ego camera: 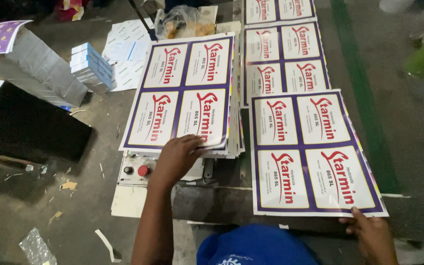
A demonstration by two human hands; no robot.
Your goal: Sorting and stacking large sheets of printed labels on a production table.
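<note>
I see my left hand (177, 157) pressing flat on the stack of purple-bordered printed label sheets (185, 93), my right hand (371, 235) pinching the loose, thin, floppy sheet (312, 154) beside it by its near edge.

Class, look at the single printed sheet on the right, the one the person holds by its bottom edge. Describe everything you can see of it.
The sheet is a flat, glossy-looking paper print: four white label panels with red lettering, set two by two in a purple border. It lies face up, slightly skewed, on the grey work surface, overlapping the sheet behind. The right hand pinches its bottom right edge. The left hand rests on a separate stack.
</note>
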